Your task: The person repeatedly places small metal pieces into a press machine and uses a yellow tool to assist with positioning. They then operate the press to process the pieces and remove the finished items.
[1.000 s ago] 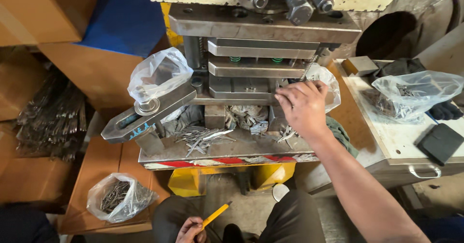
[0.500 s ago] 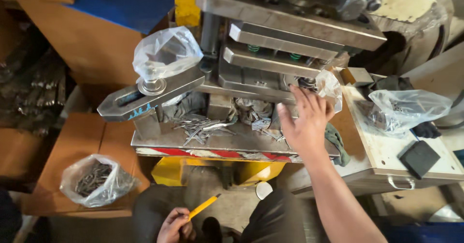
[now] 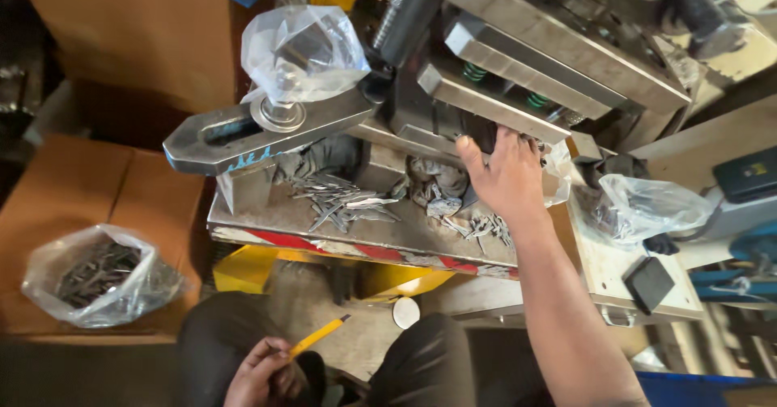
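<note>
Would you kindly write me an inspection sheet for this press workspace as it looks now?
Surface: press bed, steel, red-white striped front edge.
Job's things: loose metal strips heaped on the bed; more by the right hand.
Clutter: rags on the bed; bagged parts on a box to the left; clear bag on the side bench.
Hands: right reaches flat into the die area; left hand holds a yellow stick at the lap.
Cables: nothing seen.
Surroundings: cardboard boxes to the left.

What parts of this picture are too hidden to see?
- Head view: the right hand reaches into the press; its fingertips and anything they touch are hidden by the hand.
- The left hand holding the yellow pencil is partly cut off by the bottom edge.
- The dark bits in the plastic bag are too small to identify.
</note>
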